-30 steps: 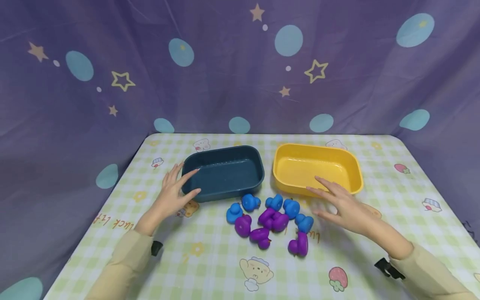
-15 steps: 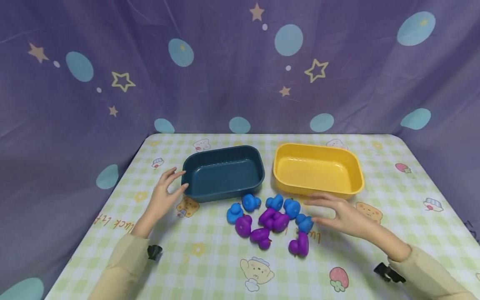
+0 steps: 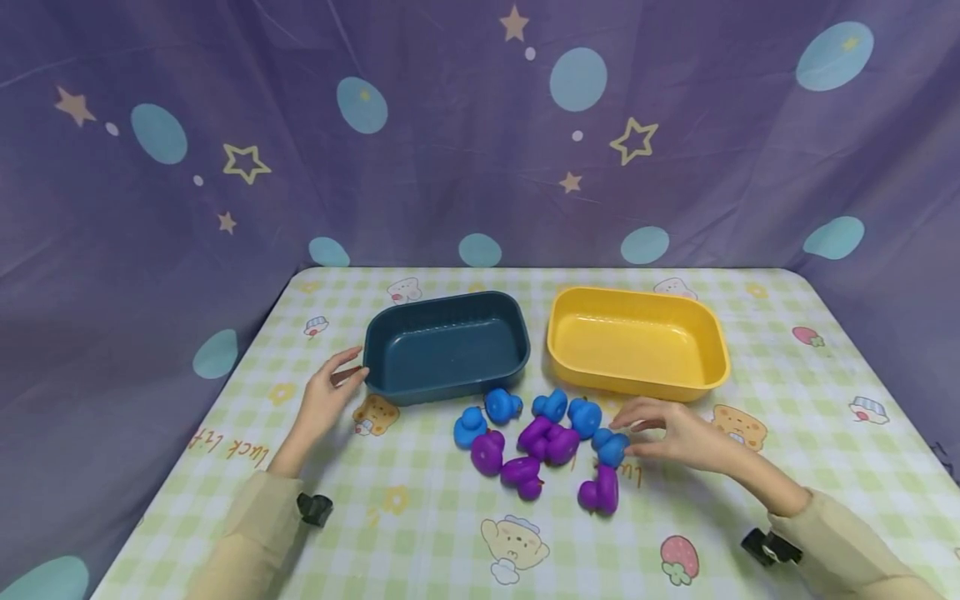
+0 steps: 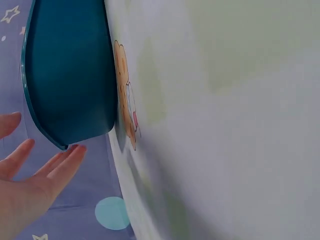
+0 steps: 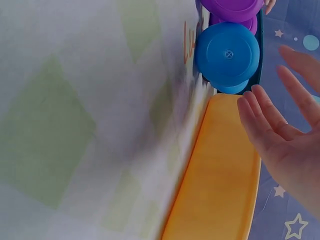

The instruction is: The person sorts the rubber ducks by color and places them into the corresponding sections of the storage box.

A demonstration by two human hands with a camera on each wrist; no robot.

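My right hand (image 3: 678, 433) hovers at the right end of a cluster of toy ducks, fingers spread around the sides of a blue rubber duck (image 3: 611, 448). The right wrist view shows the fingertips close to this blue duck (image 5: 227, 52) with a gap between thumb and fingers. Beside the left end of a dark teal bin (image 3: 442, 393) is my left hand (image 3: 321, 404), its fingers loosely bent and holding nothing. In the left wrist view, fingertips (image 4: 75, 152) overlap the corner of the teal bin (image 4: 70, 75). A purple duck (image 3: 600, 490) lies just in front of the blue one.
Right of the teal bin stands a yellow bin (image 3: 637, 383); both are empty inside. Several more blue and purple ducks, such as a purple duck (image 3: 487, 452) and a blue duck (image 3: 502, 405), lie before the bins on the checked tablecloth (image 3: 420, 550). A patterned curtain (image 3: 435, 192) hangs behind.
My right hand has come down and nearer from above the yellow bin's front edge to the blue duck. My left hand has drawn back left from over the teal bin's rim.
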